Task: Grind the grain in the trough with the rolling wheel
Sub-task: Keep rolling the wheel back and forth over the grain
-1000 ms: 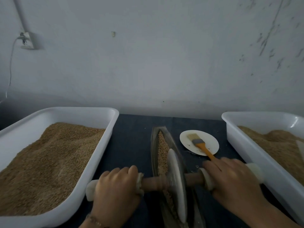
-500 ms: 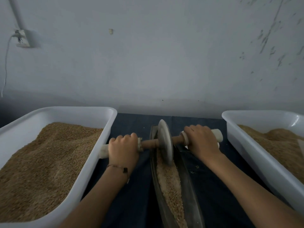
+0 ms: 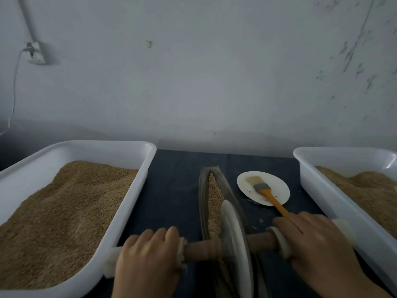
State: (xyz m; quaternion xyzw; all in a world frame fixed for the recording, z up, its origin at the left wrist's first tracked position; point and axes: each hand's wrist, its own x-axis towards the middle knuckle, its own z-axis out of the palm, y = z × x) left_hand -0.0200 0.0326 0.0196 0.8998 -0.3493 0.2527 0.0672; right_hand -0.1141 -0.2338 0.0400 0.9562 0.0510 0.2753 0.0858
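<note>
- at lower centre of the frame, one trough (image 3: 203, 190) on the dark cloth holds grain (image 3: 213, 195); one rolling wheel (image 3: 235, 244) stands upright in its near end.
- two white tubs of grain: left tub (image 3: 129, 203), right tub (image 3: 318, 190).
- one plate (image 3: 277, 186) carries one brush (image 3: 264, 190), right of the trough.
- left hand (image 3: 148, 259) and right hand (image 3: 318, 244), knuckles up, each clenched around an end of the axle handle (image 3: 199, 251).

The trough's (image 3: 203, 190) near end runs off the bottom edge behind the rolling wheel (image 3: 235, 244), whose handle ends lie hidden under the left hand (image 3: 148, 261) and right hand (image 3: 315, 248).
</note>
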